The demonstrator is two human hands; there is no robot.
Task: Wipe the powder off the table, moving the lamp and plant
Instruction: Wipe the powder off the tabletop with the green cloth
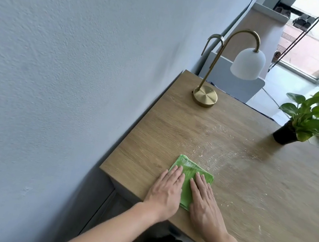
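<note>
Both hands [184, 196] flat on cloth [189, 172]

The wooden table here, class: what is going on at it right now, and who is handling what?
A person presses both hands flat on a folded green cloth near the table's near corner, left hand and right hand side by side. White powder streaks the wood beyond the cloth. The gold lamp stands at the far corner and the potted plant at the far edge, neither being touched.
</note>
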